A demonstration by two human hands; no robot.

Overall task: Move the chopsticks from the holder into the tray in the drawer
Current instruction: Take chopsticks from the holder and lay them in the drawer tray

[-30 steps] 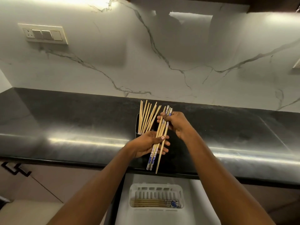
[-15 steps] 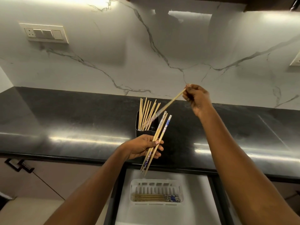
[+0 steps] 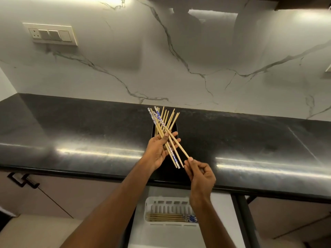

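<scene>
A black holder (image 3: 174, 127) stands on the dark countertop with several wooden chopsticks (image 3: 170, 118) sticking up out of it. In front of it my left hand (image 3: 157, 151) grips a slanted bundle of chopsticks (image 3: 172, 153), some with blue-and-white patterned ends. My right hand (image 3: 201, 175), just below and to the right, pinches the lower tip of one chopstick in that bundle. Below the counter edge, the white tray (image 3: 166, 200) in the open drawer holds several chopsticks (image 3: 170, 217) lying flat across its front.
The glossy black countertop (image 3: 80, 140) runs the full width under a white marble backsplash with a switch plate (image 3: 51, 34) at upper left. A black cabinet handle (image 3: 21, 179) sits at left below the counter. The white drawer floor (image 3: 225, 221) surrounds the tray.
My right hand came down from high on the right with one chopstick and laid it into the bundle in my left hand. The bundle now slants the other way, tips toward lower right.
</scene>
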